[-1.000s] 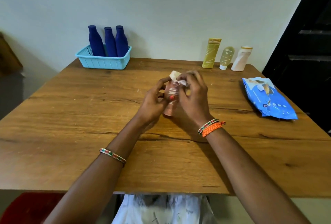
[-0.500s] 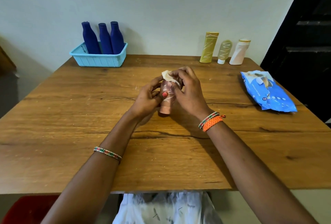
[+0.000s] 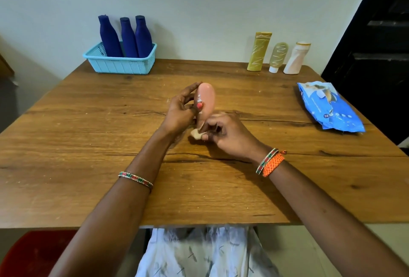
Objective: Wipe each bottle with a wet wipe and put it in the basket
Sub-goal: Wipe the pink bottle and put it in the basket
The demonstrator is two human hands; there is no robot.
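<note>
While my left hand (image 3: 180, 113) curls around the pink bottle (image 3: 204, 99) and holds it upright, rounded end up, over the middle of the wooden table (image 3: 88, 144), my right hand (image 3: 228, 135) pinches the crumpled wet wipe (image 3: 196, 134) against the bottle's lower end, just above the tabletop. I see the blue basket (image 3: 120, 64) at the far left corner, close to the far edge, with three dark blue bottles (image 3: 126, 36) standing upright inside it, crowded toward its right part. Between my hands and the basket lies bare wood, so the path far-left is open. Along the far edge to the right stand a tall yellow bottle (image 3: 258, 52), a small olive tube (image 3: 277, 56) on its white cap, and a white bottle (image 3: 296, 58), near one another but apart. The blue wipe packet (image 3: 329, 106) lies by the right edge, well apart from my right hand. Both forearms cross the near edge, and a broad strip of wood stays free to the left of my left arm.
</note>
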